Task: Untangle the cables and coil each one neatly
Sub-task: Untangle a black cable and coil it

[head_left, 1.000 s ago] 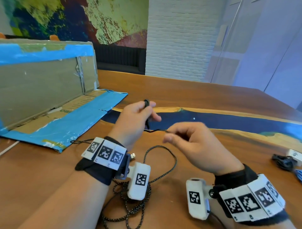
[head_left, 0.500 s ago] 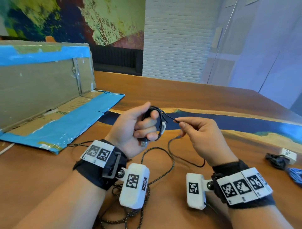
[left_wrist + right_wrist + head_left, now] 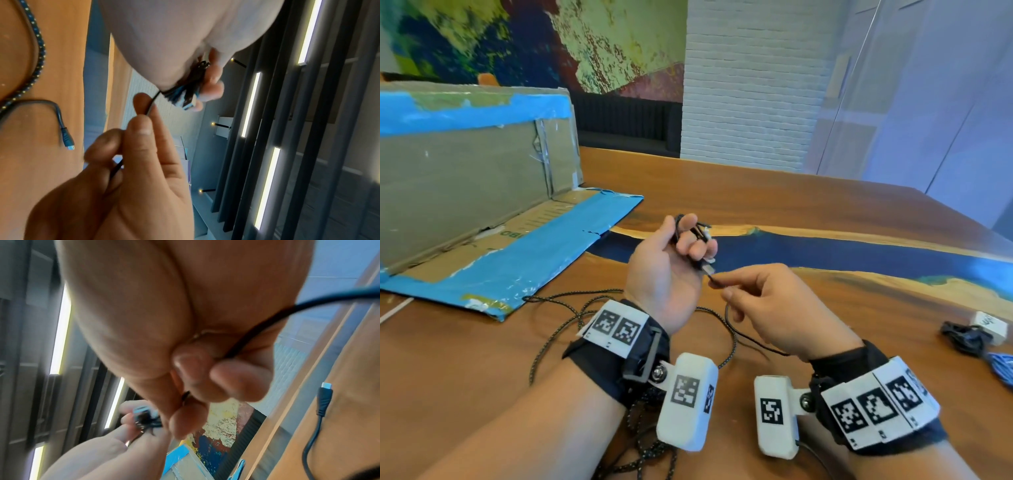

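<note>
My left hand [image 3: 681,246] holds a small coil of thin black cable [image 3: 697,231] wound round its curled fingers, with a USB plug [image 3: 709,269] sticking out below; the coil [image 3: 191,87] shows in the left wrist view too. My right hand [image 3: 736,291] pinches the loose run of the same black cable [image 3: 743,334] just under the left hand, thumb against fingertips [image 3: 141,104]. In the right wrist view the cable [image 3: 257,327] passes through the right palm. A black-and-yellow braided cable [image 3: 551,339] lies tangled on the wooden table [image 3: 825,212] under my wrists.
A taped cardboard box [image 3: 469,178] with an open blue-edged flap stands at the left. At the right table edge lie a black coiled cable [image 3: 965,337], a white adapter [image 3: 991,323] and a blue cable [image 3: 1001,366]. A loose plug end [image 3: 66,140] rests on the table.
The right hand moved down and in from beside the coil to just below the left hand, drawing the loose cable downward. The left hand turned slightly, its coil still wound on.
</note>
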Tool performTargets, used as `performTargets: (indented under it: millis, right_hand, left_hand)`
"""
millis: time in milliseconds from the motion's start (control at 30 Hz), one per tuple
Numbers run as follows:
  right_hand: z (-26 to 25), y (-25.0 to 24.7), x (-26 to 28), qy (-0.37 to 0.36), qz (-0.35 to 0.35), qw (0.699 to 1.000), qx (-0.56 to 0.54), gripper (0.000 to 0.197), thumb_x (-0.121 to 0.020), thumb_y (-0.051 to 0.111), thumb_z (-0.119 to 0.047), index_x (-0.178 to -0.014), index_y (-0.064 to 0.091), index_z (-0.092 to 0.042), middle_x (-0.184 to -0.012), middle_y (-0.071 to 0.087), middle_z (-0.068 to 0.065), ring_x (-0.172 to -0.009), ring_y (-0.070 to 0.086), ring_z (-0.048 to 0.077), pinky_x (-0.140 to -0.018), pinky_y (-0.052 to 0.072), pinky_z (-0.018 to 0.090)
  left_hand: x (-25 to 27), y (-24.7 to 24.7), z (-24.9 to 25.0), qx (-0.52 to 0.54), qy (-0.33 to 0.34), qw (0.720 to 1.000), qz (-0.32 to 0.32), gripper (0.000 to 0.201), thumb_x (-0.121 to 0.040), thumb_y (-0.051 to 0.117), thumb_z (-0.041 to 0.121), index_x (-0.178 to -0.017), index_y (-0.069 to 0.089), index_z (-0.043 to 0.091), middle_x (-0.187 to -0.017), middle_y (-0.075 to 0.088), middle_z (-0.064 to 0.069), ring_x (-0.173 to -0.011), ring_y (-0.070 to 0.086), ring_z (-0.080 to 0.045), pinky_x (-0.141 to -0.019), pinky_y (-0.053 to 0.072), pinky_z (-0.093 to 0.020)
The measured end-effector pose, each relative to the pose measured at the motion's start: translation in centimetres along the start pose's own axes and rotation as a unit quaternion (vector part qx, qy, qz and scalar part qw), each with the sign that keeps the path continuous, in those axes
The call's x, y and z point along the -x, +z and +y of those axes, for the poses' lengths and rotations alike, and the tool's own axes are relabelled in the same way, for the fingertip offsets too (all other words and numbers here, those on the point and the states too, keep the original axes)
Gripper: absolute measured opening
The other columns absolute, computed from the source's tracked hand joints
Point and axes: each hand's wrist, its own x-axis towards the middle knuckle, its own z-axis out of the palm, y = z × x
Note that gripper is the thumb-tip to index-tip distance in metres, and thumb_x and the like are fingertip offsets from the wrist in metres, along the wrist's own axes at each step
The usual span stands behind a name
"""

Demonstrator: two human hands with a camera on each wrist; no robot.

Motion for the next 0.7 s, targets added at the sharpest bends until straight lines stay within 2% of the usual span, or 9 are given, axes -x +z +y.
performTargets:
  millis: [67,133,167,233,300,367,467,600,700]
  right_hand:
    - [-0.4,-0.2,0.5,-0.009,-0.045,0.998,0.044,0.016,-0.101,0.064,-0.026,-0.098,0.079,-0.026,-0.062,0.066,-0.002,-0.054,0.053,0.004,-0.061,0.046,0.019]
    - [-1.2,-0.8,1.1,-0.025,-0.061,0.997,0.037,0.017,-0.098,0.068,-0.029,-0.086,0.080,-0.024,-0.060,0.065,-0.003,-0.055,0.053,0.005,-0.061,0.046,0.021]
    - [-1.6,-1.2,1.3,-0.035,-0.048,0.998,0.012,0.015,-0.097,0.070,-0.025,-0.086,0.081,-0.022,-0.059,0.065,-0.007,-0.055,0.053,0.001,-0.060,0.045,0.018]
    - [-1.9,-2.4,1.5,-0.064,0.002,0.996,-0.059,0.013,-0.096,0.069,-0.010,-0.090,0.081,-0.011,-0.055,0.064,-0.016,-0.053,0.056,-0.006,-0.056,0.042,0.009]
    - [-1.6,-3.7,1.4,-0.096,0.067,0.987,-0.107,0.014,-0.095,0.067,-0.005,-0.090,0.080,-0.007,-0.055,0.063,-0.016,-0.051,0.055,-0.004,-0.052,0.040,0.007]
    - [-0.9,-4.3,1.1,-0.108,0.103,0.982,-0.112,0.013,-0.095,0.068,-0.008,-0.090,0.080,-0.011,-0.057,0.062,-0.011,-0.051,0.050,0.000,-0.052,0.038,0.008]
    - [0.0,-4.0,0.8,-0.104,0.107,0.983,-0.106,0.015,-0.096,0.067,-0.007,-0.096,0.081,-0.012,-0.060,0.063,-0.011,-0.054,0.051,0.000,-0.055,0.039,0.009]
    - [0.9,-3.5,0.1,-0.079,0.087,0.982,-0.150,0.024,-0.100,0.062,-0.005,-0.098,0.081,-0.020,-0.072,0.069,-0.005,-0.055,0.048,0.005,-0.054,0.038,0.017]
    - [1.1,-2.3,-0.4,-0.061,0.093,0.975,-0.192,0.018,-0.099,0.060,0.000,-0.100,0.073,-0.012,-0.074,0.071,0.007,-0.056,0.048,0.015,-0.052,0.039,0.026]
  left_hand:
    - [-0.7,-0.4,-0.1,-0.093,0.056,0.993,0.041,0.032,-0.111,0.040,0.024,-0.114,0.063,0.002,-0.068,0.052,-0.001,-0.067,0.063,-0.018,-0.092,0.055,-0.036]
    - [-1.0,-0.7,0.0,-0.243,0.085,0.965,0.050,0.025,-0.110,0.043,0.019,-0.118,0.064,0.008,-0.070,0.063,0.000,-0.083,0.071,-0.019,-0.099,0.052,-0.040]
    - [-0.8,-0.7,0.1,-0.322,0.080,0.943,0.035,0.024,-0.109,0.044,0.018,-0.117,0.065,0.010,-0.071,0.067,0.000,-0.086,0.072,-0.019,-0.099,0.051,-0.041]
    - [-0.4,-0.8,0.2,-0.452,0.037,0.891,-0.023,0.023,-0.108,0.047,0.018,-0.109,0.069,0.011,-0.071,0.069,-0.004,-0.078,0.068,-0.019,-0.093,0.050,-0.043]
    - [0.5,-0.6,0.0,-0.525,-0.033,0.846,-0.092,0.032,-0.108,0.048,0.023,-0.095,0.073,0.009,-0.065,0.060,-0.008,-0.062,0.059,-0.022,-0.076,0.052,-0.038]
    - [1.5,0.0,-0.1,-0.520,-0.111,0.833,-0.151,0.050,-0.109,0.040,0.035,-0.089,0.071,0.002,-0.054,0.042,-0.005,-0.052,0.041,-0.024,-0.057,0.047,-0.025]
    - [2.2,0.7,-0.2,-0.481,-0.176,0.835,-0.201,0.067,-0.107,0.033,0.049,-0.079,0.069,0.000,-0.048,0.024,0.001,-0.050,0.018,-0.025,-0.046,0.039,-0.021]
    - [2.1,0.6,-0.2,-0.343,-0.192,0.895,-0.211,0.057,-0.099,0.043,0.047,-0.066,0.065,0.006,-0.042,0.019,0.005,-0.041,0.010,-0.017,-0.047,0.036,-0.027]
    - [2.0,0.8,-0.2,-0.241,-0.198,0.933,-0.179,0.046,-0.096,0.045,0.040,-0.060,0.055,0.013,-0.046,0.017,0.007,-0.044,0.008,-0.016,-0.045,0.034,-0.026]
